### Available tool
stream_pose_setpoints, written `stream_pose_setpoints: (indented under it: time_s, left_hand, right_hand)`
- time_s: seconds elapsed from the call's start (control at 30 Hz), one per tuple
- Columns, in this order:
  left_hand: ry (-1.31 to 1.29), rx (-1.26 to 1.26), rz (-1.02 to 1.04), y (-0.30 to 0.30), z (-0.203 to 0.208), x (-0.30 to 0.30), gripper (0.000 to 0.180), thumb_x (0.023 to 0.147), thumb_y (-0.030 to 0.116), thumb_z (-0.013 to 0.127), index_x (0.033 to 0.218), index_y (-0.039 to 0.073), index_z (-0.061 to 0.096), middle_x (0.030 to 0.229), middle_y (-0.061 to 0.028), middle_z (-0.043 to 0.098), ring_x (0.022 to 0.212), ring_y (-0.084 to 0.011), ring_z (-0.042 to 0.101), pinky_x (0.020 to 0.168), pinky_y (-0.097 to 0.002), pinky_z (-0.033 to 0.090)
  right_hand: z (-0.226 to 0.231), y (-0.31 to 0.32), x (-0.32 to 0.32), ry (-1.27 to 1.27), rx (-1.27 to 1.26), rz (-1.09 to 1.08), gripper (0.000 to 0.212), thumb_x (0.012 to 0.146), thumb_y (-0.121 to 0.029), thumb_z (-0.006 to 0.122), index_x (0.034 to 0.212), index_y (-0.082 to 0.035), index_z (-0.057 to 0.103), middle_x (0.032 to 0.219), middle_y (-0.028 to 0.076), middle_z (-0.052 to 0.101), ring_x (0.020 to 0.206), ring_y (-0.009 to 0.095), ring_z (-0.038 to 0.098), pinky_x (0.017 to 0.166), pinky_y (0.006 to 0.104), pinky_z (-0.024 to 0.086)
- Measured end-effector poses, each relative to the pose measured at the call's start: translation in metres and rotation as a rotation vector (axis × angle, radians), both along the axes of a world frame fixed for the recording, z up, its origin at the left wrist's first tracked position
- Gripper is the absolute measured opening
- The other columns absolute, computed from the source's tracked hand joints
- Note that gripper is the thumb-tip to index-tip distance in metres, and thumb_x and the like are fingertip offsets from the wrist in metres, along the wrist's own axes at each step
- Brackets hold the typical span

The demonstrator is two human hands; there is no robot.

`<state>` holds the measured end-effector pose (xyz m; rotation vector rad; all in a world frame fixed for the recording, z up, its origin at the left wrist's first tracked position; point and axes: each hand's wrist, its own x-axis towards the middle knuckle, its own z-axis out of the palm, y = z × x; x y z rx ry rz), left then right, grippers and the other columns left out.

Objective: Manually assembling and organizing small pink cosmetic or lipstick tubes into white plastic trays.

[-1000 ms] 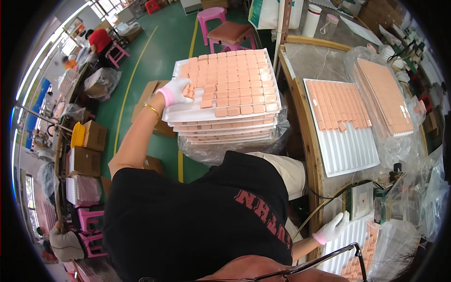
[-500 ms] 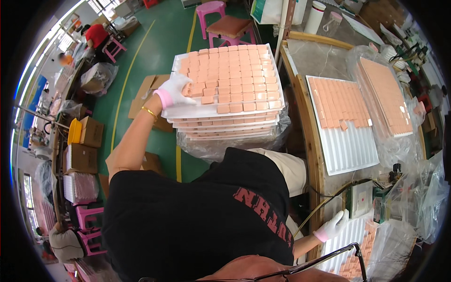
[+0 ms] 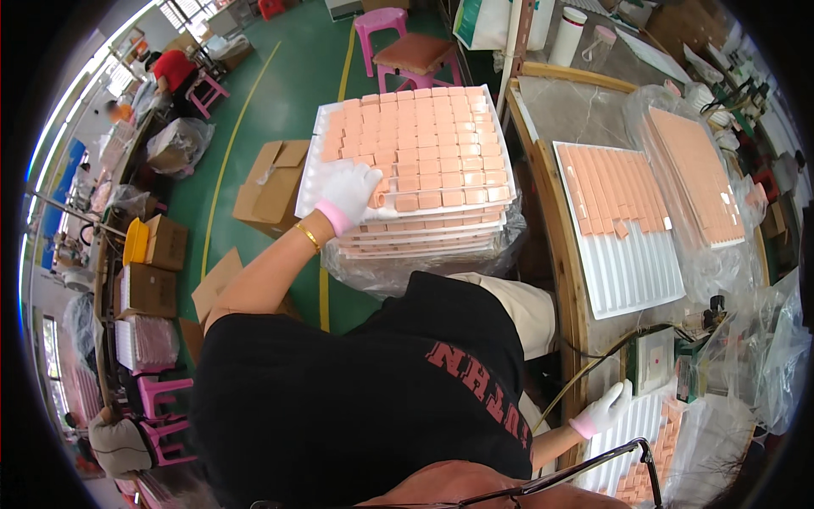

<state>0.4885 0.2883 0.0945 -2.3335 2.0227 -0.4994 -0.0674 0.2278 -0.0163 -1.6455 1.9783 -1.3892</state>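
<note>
My left hand (image 3: 349,197), in a white glove with a pink cuff, is at the front left of a white ribbed tray (image 3: 310,182). Its fingers are curled round several small peach-coloured blocks (image 3: 378,197); how many is hidden by the glove. Rows of the same blocks (image 3: 437,140) cover most of that tray, the top one of a stack. Far to the right, my gloved right hand (image 3: 605,409) reaches over another white tray (image 3: 612,443), fingers extended, beside a small boxy device (image 3: 653,360). Nothing shows in it.
On the right bench (image 3: 566,106) lie a half-filled tray (image 3: 632,271) and a peach stack (image 3: 691,170) in clear plastic. Cables (image 3: 593,356) run to the device. A carton (image 3: 270,188) and pink stools (image 3: 381,25) stand on the green floor. A person in red (image 3: 174,72) sits far left.
My left hand has moved right and slightly toward me along the tray's front edge, and blocks there are now in its grasp. The right hand has barely moved.
</note>
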Motion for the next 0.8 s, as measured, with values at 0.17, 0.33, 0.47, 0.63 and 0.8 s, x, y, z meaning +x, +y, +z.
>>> stream_pose_setpoints:
  time_s: [0.17,0.33,0.47,0.63,0.8]
  left_hand:
    - [0.105,0.221,0.076,-0.003,0.011,-0.006,0.072,0.057,0.069,0.066,0.088,0.004,0.056,0.084,-0.0138,0.059,0.081,-0.0292,0.057,0.075,-0.0396,0.045]
    - [0.077,0.094,0.033,0.0,-0.003,0.009,0.076,0.052,0.069,0.067,0.092,0.004,0.058,0.083,-0.0128,0.059,0.081,-0.0295,0.057,0.075,-0.04,0.044]
    - [0.198,0.1,0.062,-0.005,-0.003,0.014,0.068,0.061,0.06,0.07,0.099,0.004,0.06,0.087,-0.0144,0.06,0.084,-0.0305,0.058,0.078,-0.04,0.045]
    - [0.478,-0.615,0.091,-0.008,-0.028,0.063,0.051,0.078,0.051,0.063,0.096,0.003,0.059,0.091,-0.017,0.062,0.089,-0.0339,0.059,0.079,-0.0401,0.046]
    - [0.564,-0.671,0.372,-0.024,0.01,0.17,0.036,0.083,0.034,0.062,0.097,0.001,0.06,0.092,-0.0196,0.062,0.089,-0.0331,0.058,0.079,-0.0355,0.046]
  right_hand:
    - [0.005,0.001,0.003,0.028,0.007,-0.007,0.028,0.095,-0.012,0.049,0.109,0.01,0.057,0.112,0.019,0.06,0.102,0.028,0.056,0.093,0.0348,0.042]
    - [0.005,-0.002,0.007,0.016,-0.021,-0.002,0.027,0.094,-0.012,0.05,0.109,0.009,0.058,0.11,0.018,0.061,0.101,0.027,0.057,0.092,0.0348,0.043]
    - [0.004,-0.004,0.012,-0.01,0.002,-0.016,0.027,0.094,-0.012,0.05,0.11,0.009,0.058,0.11,0.018,0.061,0.102,0.027,0.057,0.093,0.0346,0.042]
    - [0.004,-0.005,0.009,0.018,0.006,-0.019,0.028,0.095,-0.013,0.049,0.11,0.009,0.058,0.111,0.018,0.061,0.102,0.027,0.057,0.093,0.0344,0.042]
    - [0.001,-0.002,0.001,0.009,0.027,-0.017,0.031,0.096,-0.016,0.049,0.11,0.01,0.058,0.111,0.019,0.061,0.102,0.028,0.057,0.094,0.034,0.042]
